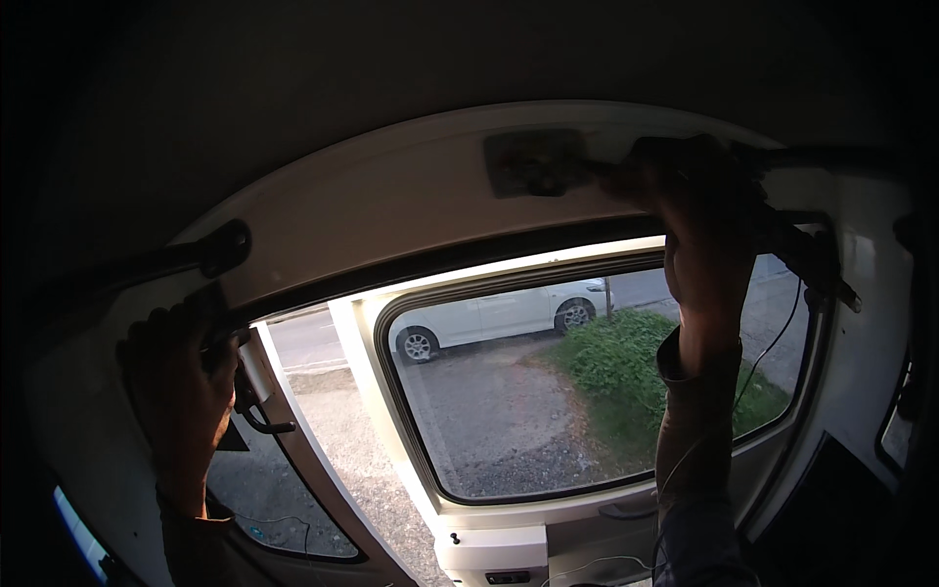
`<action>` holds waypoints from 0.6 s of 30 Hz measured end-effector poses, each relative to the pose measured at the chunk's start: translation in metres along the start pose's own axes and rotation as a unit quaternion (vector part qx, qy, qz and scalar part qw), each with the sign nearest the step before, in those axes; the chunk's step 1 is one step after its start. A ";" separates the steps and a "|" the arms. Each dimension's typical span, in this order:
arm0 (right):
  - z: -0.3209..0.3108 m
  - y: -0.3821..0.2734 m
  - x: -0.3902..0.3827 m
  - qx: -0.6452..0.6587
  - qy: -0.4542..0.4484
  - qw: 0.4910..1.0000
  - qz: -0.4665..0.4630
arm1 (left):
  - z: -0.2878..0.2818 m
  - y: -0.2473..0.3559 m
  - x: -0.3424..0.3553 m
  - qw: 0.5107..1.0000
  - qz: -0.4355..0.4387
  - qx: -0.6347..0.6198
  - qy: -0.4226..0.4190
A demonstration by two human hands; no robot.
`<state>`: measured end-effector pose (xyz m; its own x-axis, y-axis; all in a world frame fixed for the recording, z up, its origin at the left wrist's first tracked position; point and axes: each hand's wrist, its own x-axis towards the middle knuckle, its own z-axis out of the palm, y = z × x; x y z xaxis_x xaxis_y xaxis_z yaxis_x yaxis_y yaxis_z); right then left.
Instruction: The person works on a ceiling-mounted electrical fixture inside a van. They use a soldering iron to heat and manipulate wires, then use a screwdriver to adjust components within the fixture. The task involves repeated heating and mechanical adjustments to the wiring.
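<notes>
Outside the vehicle window

A white car [499,315] is seen parked far across the gravel ground [479,411], and a green bush [626,357] is seen to the right.

head cam | inside vehicle | faces up and out at door frame [411,196] | close

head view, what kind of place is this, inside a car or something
Most likely the inside of a van or similar vehicle, parked. The left hand and right hand reach up to its pale roof edge; an open door with a window shows gravel and a parked white car.

White car [499,315], green bush [626,357], cream door frame [391,196].
</notes>
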<state>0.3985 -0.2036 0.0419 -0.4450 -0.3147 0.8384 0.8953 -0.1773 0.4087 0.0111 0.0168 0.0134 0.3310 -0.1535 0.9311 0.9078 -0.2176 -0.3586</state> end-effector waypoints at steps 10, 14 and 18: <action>0.023 -0.039 0.005 0.188 -0.028 0.980 0.060 | -0.005 0.002 0.001 1.000 -0.003 0.023 -0.009; 0.024 -0.043 0.006 0.097 -0.047 0.994 0.025 | -0.005 0.002 0.001 1.000 0.006 0.030 0.004; 0.024 -0.044 0.005 0.039 -0.038 0.998 -0.021 | -0.004 0.004 0.001 0.999 -0.007 0.032 -0.008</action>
<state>0.3580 -0.1750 0.0365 -0.4826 -0.2363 0.8434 0.8758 -0.1155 0.4687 0.0138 0.0120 0.0124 0.3216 -0.1357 0.9371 0.9270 -0.1566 -0.3408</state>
